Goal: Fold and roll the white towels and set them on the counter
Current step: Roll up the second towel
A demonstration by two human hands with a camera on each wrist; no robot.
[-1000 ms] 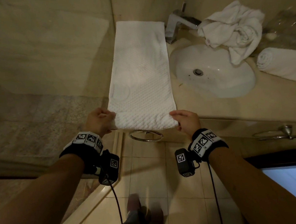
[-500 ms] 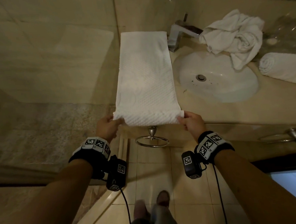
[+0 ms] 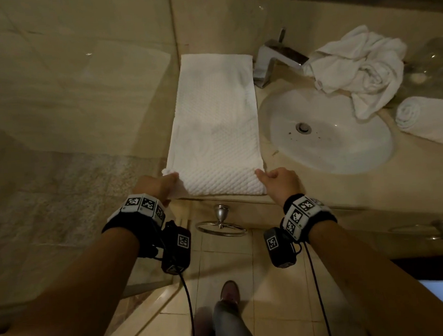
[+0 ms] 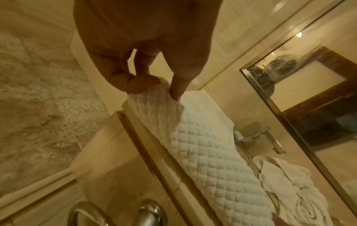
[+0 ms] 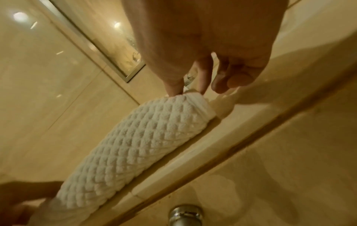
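A white waffle-textured towel (image 3: 214,121) lies folded into a long strip on the counter (image 3: 373,183), left of the sink. Its near end is turned over into a low roll at the counter's front edge. My left hand (image 3: 172,177) pinches the roll's left end between thumb and fingers (image 4: 139,82). My right hand (image 3: 261,174) pinches the right end of the towel (image 5: 131,149) with thumb and forefinger. In the left wrist view the towel (image 4: 208,152) runs away along the edge.
A white sink (image 3: 328,131) and chrome faucet (image 3: 273,59) sit right of the towel. Behind the sink lies a crumpled white towel (image 3: 360,69), and a rolled one (image 3: 426,119) at the far right. Towel rings (image 3: 220,225) hang below the counter. A wall stands on the left.
Both hands have moved forward with the towel's near end, from overhanging the counter edge to lying on the counter, turned over into a low roll.
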